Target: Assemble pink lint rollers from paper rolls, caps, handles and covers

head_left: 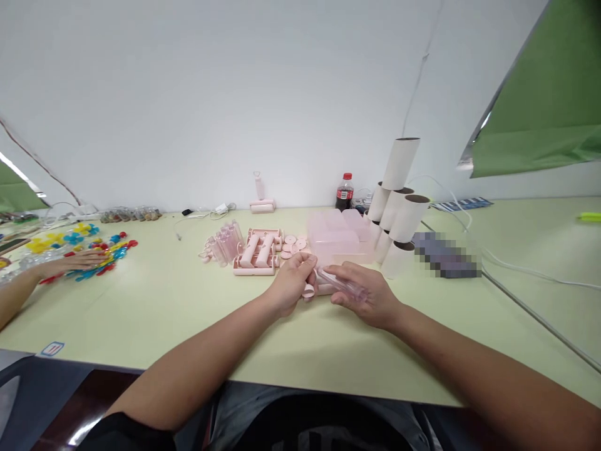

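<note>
My right hand [369, 293] is wrapped around a clear pink plastic tube [345, 285], which lies aslant across the palm and points toward my left hand. With thumb and fingers pinched at the tube's far end, my left hand [293, 283] holds a small pink ring-shaped plastic part [308, 291]. Fingers partly hide where the two meet. Under the hands, a pink roller piece [323, 289] lies on the table. Just behind are pink discs [291, 240] and translucent pink covers [334, 241]. To the left sit pink roller frames [256, 270] and several more clear tubes [225, 243].
White cardboard tubes [410, 219] stand stacked at the right, near a cola bottle [345, 193]. An assembled pink lint roller [261, 205] stands by the wall. Cables [530, 313] cross the table's right side. At far left, another person's hand [77, 262] touches colourful plastic pieces [110, 257].
</note>
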`<state>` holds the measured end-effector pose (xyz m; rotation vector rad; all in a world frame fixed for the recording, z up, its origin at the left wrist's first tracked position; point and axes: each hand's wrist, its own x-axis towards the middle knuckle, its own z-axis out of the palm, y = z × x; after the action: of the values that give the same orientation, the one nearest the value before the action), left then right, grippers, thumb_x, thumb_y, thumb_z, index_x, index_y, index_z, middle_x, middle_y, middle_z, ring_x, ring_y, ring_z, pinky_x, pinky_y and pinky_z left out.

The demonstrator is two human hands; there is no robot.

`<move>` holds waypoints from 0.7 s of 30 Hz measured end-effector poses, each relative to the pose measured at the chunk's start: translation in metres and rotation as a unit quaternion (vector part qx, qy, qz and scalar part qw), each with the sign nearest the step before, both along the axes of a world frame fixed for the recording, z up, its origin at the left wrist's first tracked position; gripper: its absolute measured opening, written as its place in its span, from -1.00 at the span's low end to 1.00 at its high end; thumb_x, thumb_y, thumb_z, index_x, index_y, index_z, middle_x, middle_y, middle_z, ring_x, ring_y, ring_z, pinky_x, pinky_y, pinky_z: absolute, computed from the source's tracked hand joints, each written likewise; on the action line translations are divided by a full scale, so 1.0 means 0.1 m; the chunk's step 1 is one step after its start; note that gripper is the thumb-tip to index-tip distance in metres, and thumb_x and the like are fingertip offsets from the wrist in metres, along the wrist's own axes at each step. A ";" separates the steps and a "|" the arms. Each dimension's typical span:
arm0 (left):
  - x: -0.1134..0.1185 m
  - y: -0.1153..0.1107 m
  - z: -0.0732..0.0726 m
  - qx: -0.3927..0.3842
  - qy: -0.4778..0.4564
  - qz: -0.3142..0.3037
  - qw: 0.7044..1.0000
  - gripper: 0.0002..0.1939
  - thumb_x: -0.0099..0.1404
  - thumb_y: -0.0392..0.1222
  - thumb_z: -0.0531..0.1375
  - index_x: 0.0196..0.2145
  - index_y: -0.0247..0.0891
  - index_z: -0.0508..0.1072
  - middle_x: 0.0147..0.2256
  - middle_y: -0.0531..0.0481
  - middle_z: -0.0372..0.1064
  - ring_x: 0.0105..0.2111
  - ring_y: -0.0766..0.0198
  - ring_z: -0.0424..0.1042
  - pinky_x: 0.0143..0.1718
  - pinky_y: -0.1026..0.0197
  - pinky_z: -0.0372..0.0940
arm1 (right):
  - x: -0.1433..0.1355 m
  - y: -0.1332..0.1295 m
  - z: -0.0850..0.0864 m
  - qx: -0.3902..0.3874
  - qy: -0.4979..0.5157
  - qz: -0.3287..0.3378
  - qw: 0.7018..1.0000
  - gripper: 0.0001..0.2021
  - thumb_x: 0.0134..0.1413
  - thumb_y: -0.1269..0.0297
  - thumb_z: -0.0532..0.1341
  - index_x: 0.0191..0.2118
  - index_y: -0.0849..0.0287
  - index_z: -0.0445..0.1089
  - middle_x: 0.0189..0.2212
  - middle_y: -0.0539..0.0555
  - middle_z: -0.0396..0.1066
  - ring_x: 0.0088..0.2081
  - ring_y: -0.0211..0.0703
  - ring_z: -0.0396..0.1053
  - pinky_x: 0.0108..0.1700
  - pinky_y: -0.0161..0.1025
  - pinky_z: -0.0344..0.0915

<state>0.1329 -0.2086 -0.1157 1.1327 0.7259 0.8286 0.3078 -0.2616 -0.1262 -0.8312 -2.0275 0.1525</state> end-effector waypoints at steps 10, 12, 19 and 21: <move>-0.09 0.03 -0.05 0.056 -0.039 0.158 0.985 -0.59 0.30 0.14 0.11 -0.49 -0.25 0.28 -0.77 0.20 0.02 -0.74 0.41 0.13 -0.67 0.36 0.07 | -0.08 -0.12 0.02 -0.155 -0.117 -0.003 0.981 -0.76 0.27 0.13 0.09 -0.07 0.16 0.29 -0.52 -0.03 0.34 -0.51 -0.22 0.27 -0.43 -0.31 0.19; -0.07 0.02 -0.06 0.059 -0.038 0.166 0.984 -0.57 0.32 0.14 0.09 -0.52 -0.25 0.28 -0.78 0.19 0.01 -0.74 0.42 0.11 -0.66 0.36 0.05 | -0.11 -0.14 0.01 -0.180 -0.154 -0.002 0.972 -0.74 0.26 0.19 0.07 -0.02 0.18 0.30 -0.45 0.03 0.40 -0.46 -0.18 0.30 -0.40 -0.28 0.19; -0.04 -0.01 -0.10 0.051 -0.055 0.183 0.980 -0.51 0.33 0.20 0.06 -0.54 -0.26 0.26 -0.72 0.20 -0.07 -0.70 0.47 -0.06 -0.65 0.36 -0.05 | -0.21 -0.12 -0.07 -0.157 -0.161 -0.009 0.974 -0.68 0.23 0.23 0.09 0.03 0.25 0.35 -0.25 0.17 0.51 -0.39 -0.14 0.39 -0.32 -0.22 0.27; -0.04 -0.01 -0.11 0.047 -0.038 0.169 0.984 -0.51 0.31 0.22 0.06 -0.54 -0.24 0.22 -0.70 0.21 -0.09 -0.70 0.46 -0.07 -0.66 0.36 -0.09 | -0.21 -0.11 -0.09 -0.139 -0.156 -0.023 0.978 -0.66 0.24 0.21 0.08 0.04 0.25 0.36 -0.26 0.17 0.52 -0.38 -0.13 0.40 -0.31 -0.21 0.29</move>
<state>0.1287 -0.2093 -0.1267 1.0692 0.8343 1.1975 0.2869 -0.2728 -0.1350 -1.1332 -2.3107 0.3014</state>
